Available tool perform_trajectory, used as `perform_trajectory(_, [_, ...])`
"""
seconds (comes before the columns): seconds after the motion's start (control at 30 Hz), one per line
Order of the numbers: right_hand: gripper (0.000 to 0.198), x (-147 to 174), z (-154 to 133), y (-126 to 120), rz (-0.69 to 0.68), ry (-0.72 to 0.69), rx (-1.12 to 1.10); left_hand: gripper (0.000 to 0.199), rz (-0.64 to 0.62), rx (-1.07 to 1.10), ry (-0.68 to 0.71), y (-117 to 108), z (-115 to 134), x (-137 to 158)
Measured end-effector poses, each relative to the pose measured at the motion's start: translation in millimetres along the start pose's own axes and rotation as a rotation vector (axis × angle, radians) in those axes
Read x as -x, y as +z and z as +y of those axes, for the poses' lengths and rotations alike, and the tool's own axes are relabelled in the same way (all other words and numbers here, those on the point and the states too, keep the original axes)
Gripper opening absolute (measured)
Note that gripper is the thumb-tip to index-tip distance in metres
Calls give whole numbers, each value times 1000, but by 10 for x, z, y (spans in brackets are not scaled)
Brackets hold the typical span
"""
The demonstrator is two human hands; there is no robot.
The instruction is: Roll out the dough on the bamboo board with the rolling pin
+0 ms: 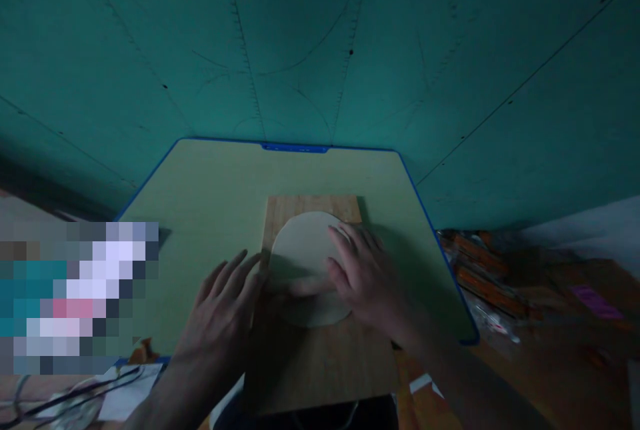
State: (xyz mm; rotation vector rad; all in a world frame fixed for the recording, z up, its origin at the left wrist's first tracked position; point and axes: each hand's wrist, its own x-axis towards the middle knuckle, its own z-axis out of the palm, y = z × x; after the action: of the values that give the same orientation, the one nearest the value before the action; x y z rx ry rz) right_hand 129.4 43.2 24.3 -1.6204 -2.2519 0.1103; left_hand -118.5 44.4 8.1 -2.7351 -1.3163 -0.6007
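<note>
A flat, round, pale sheet that looks like rolled dough [305,243] lies on a wooden board [320,363]. My right hand [367,273] rests over the sheet's right side, its fingers spread and stretched out. At the board's left edge is my left hand [225,313], palm down with its fingers extended, close to the sheet's left rim. Between the hands, a blurred, pale bar-like shape [307,285] crosses the sheet; I cannot make out whether it is a thin rolling pin or a thumb. Shadow covers the lower part of the sheet.
Under the board is a pale tabletop [220,183] with a blue rim, set against a green wall [300,50]. Plastic-wrapped items [480,270] lie beyond its right edge. Dark cables [85,393] run at the lower left, below a pixelated patch.
</note>
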Motion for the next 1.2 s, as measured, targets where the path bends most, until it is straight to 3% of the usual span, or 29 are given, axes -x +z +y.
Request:
perform_trajectory(0.13, [52, -246, -65, 115, -25, -2, 105, 48, -44, -66, -14, 124, 80, -242])
perform_trajectory(0.27, [52, -473, 10, 144, -8, -21, 120, 45, -122, -54, -3, 224, 80, -587])
perform_trajectory(0.43, [43, -861, 136, 161, -67, 105, 148, 44, -227, -79, -125, 296, 31, -960])
perform_trajectory(0.53, [43, -871, 122, 172, -72, 138, 170, 46, -227, -96, -189, 293, 84, -961])
perform_trajectory(0.77, [47, -261, -65, 176, 4, 15, 180, 48, -128, -65, -110, 225, 304, -517])
perform_trajectory(0.87, [48, -386, 0, 204, 19, 38, 172, 50, -118, -84, -123, 297, 244, -670])
perform_trajectory(1.07, [35, -1035, 219, 179, -58, 197, 190, 44, -195, -88, -194, 429, 35, -1273])
perform_trajectory(1.2, [40, -868, 148, 149, 37, 115, 177, 45, -149, -92, -168, 334, 7, -1117])
